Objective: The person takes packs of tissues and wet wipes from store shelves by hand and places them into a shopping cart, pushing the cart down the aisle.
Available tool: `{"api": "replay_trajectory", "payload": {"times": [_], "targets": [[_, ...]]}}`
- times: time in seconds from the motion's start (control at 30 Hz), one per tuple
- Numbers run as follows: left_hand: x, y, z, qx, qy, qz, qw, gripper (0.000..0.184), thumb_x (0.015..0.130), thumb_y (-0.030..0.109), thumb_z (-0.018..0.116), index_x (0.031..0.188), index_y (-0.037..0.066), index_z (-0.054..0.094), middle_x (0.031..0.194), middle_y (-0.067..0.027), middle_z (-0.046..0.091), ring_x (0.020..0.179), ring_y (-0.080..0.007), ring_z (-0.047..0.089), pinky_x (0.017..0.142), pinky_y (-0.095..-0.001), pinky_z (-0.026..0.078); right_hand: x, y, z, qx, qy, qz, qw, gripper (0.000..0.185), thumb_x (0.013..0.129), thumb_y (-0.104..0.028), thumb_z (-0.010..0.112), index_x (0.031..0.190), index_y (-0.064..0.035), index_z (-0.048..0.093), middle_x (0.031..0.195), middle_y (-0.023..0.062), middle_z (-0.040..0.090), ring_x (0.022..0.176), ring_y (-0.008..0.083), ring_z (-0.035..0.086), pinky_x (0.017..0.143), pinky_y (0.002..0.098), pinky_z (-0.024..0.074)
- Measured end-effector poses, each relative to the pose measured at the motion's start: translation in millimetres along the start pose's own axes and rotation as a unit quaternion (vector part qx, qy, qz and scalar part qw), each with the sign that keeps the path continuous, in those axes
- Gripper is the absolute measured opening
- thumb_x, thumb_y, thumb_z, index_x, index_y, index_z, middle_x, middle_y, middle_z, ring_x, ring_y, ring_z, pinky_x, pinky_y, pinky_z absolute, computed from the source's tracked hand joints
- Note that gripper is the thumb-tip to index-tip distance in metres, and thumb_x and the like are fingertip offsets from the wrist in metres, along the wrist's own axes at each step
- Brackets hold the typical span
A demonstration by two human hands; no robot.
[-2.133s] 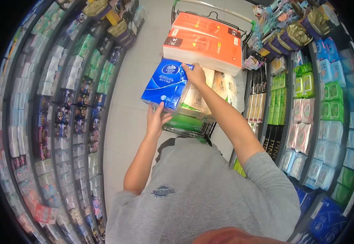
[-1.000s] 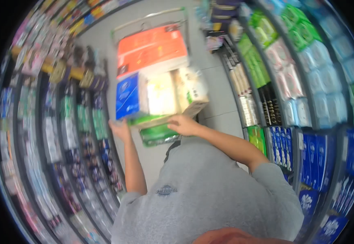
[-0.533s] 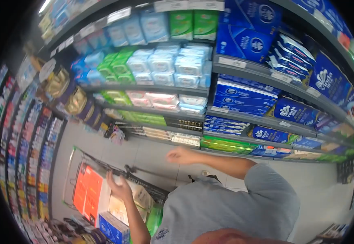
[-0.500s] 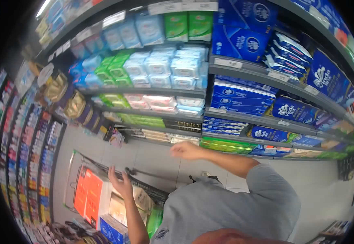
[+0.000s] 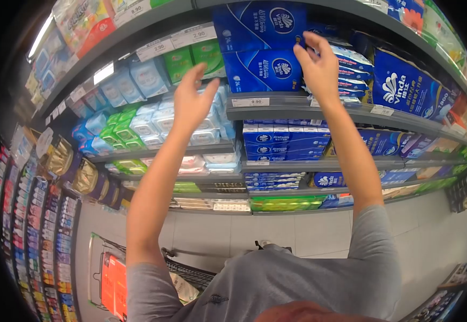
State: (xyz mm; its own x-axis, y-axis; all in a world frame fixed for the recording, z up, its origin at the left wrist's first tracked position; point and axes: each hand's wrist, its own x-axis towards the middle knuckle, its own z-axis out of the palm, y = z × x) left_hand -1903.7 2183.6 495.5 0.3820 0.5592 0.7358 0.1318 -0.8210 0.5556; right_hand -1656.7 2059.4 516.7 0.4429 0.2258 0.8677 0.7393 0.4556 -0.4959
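Two blue Vinda tissue packs, an upper one (image 5: 255, 26) and a lower one (image 5: 260, 71), are stacked on a shelf in front of me. My left hand (image 5: 195, 96) is raised before the light-blue wipes packs and green packs (image 5: 207, 56), left of the stack, fingers apart and empty. My right hand (image 5: 317, 67) is lifted at the right edge of the stack, fingers spread and slightly curled, with nothing held. Whether its fingertips touch the upper pack I cannot tell. Small white-and-blue packs (image 5: 354, 72) lie just right of that hand.
A shopping cart (image 5: 190, 273) with an orange pack (image 5: 114, 287) stands at the lower left, partly behind my left arm. The grey shelf edge (image 5: 292, 100) runs below the stack. A large blue Vinda bag (image 5: 405, 86) sits farther right. More shelves line the far left.
The view has turned from the cart to the shelves. Both hands have risen from over the cart and floor to shelf height by the blue packs. Earlier, they held a blue pack above the cart.
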Motion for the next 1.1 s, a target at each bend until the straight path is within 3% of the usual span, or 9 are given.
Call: {"api": "replay_trajectory", "payload": {"times": [0.17, 0.33, 0.37, 0.5, 0.57, 0.73, 0.9, 0.97, 1.1], "targets": [[79.6, -31.2, 59.5, -0.050, 0.077, -0.019, 0.996, 0.057, 0.080, 0.027, 0.072, 0.120, -0.009, 0.055, 0.116, -0.0220, 0.063, 0.107, -0.0290, 0.062, 0.088, -0.0367, 0.049, 63.4, 36.5, 1.4, -0.051, -0.029, 0.018, 0.998, 0.067, 0.080, -0.025, 0.073, 0.128, 0.0131, 0.046, 0.128, 0.0300, 0.053, 0.123, 0.0331, 0.052, 0.103, 0.0394, 0.0422], [102.5, -14.8, 60.4, -0.139, -0.027, -0.160, 0.977, 0.045, 0.082, 0.024, 0.070, 0.112, -0.007, 0.060, 0.102, -0.0177, 0.067, 0.089, -0.0237, 0.065, 0.078, -0.0355, 0.049, 89.8, 46.0, 12.9, -0.116, -0.140, 0.135, 0.974, 0.053, 0.076, -0.029, 0.074, 0.100, 0.0163, 0.061, 0.090, 0.0222, 0.067, 0.082, 0.0274, 0.066, 0.074, 0.0386, 0.0514], [102.5, -11.8, 61.7, -0.146, -0.019, -0.156, 0.977, 0.039, 0.085, 0.019, 0.066, 0.113, -0.007, 0.061, 0.103, -0.0166, 0.068, 0.091, -0.0227, 0.064, 0.080, -0.0350, 0.049, 90.7, 48.5, 17.4, -0.117, -0.140, 0.134, 0.974, 0.042, 0.077, -0.029, 0.073, 0.085, 0.0113, 0.064, 0.077, 0.0168, 0.065, 0.068, 0.0230, 0.062, 0.063, 0.0369, 0.0495], [99.2, 2.6, 59.6, -0.207, -0.023, -0.177, 0.962, 0.037, 0.088, 0.013, 0.061, 0.119, -0.007, 0.058, 0.112, -0.0174, 0.065, 0.101, -0.0233, 0.062, 0.087, -0.0338, 0.046, 91.4, 48.6, 22.8, -0.140, -0.142, 0.128, 0.972, 0.040, 0.076, -0.030, 0.073, 0.082, 0.0083, 0.063, 0.075, 0.0148, 0.063, 0.065, 0.0207, 0.060, 0.058, 0.0334, 0.0473], [94.3, 6.4, 58.1, -0.243, -0.015, -0.183, 0.952, 0.044, 0.090, 0.011, 0.058, 0.130, -0.005, 0.050, 0.131, -0.0125, 0.055, 0.122, -0.0213, 0.047, 0.106, -0.0328, 0.030, 91.3, 50.2, 23.1, -0.077, -0.137, 0.127, 0.979, 0.043, 0.076, -0.032, 0.073, 0.084, 0.0088, 0.062, 0.071, 0.0129, 0.061, 0.063, 0.0195, 0.058, 0.057, 0.0316, 0.0460], [89.1, -7.4, 60.3, -0.278, 0.006, -0.139, 0.950, 0.041, 0.091, 0.008, 0.056, 0.130, -0.003, 0.051, 0.130, -0.0114, 0.055, 0.120, -0.0196, 0.048, 0.105, -0.0319, 0.031, 79.6, 7.2, 10.2, -0.058, -0.152, 0.175, 0.971, 0.056, 0.076, -0.033, 0.073, 0.101, 0.0133, 0.056, 0.074, 0.0133, 0.060, 0.066, 0.0194, 0.058, 0.059, 0.0324, 0.0468], [79.5, -3.3, 56.9, -0.307, 0.031, -0.133, 0.942, 0.038, 0.091, 0.004, 0.054, 0.128, -0.004, 0.052, 0.130, -0.0146, 0.056, 0.119, -0.0228, 0.051, 0.102, -0.0332, 0.037, 67.5, -5.5, -1.1, -0.019, -0.146, 0.155, 0.977, 0.060, 0.077, -0.033, 0.073, 0.113, 0.0117, 0.056, 0.097, 0.0192, 0.065, 0.086, 0.0211, 0.062, 0.074, 0.0322, 0.0490], [75.5, -0.9, 54.1, -0.318, 0.031, -0.141, 0.937, 0.035, 0.093, 0.007, 0.054, 0.127, 0.003, 0.055, 0.124, -0.0034, 0.059, 0.112, -0.0149, 0.051, 0.099, -0.0335, 0.035, 62.4, -14.6, -4.8, -0.004, -0.161, 0.184, 0.970, 0.054, 0.079, -0.029, 0.072, 0.118, 0.0063, 0.057, 0.107, 0.0181, 0.065, 0.098, 0.0236, 0.062, 0.088, 0.0346, 0.0463], [73.8, -2.4, 50.6, -0.356, 0.038, -0.149, 0.922, 0.031, 0.095, 0.009, 0.053, 0.126, 0.004, 0.055, 0.121, -0.0018, 0.059, 0.110, -0.0147, 0.052, 0.098, -0.0348, 0.035, 49.3, -32.0, -15.4, 0.054, -0.181, 0.165, 0.968, 0.059, 0.076, -0.031, 0.072, 0.118, 0.0071, 0.054, 0.107, 0.0232, 0.064, 0.101, 0.0302, 0.064, 0.088, 0.0381, 0.0501]]}}
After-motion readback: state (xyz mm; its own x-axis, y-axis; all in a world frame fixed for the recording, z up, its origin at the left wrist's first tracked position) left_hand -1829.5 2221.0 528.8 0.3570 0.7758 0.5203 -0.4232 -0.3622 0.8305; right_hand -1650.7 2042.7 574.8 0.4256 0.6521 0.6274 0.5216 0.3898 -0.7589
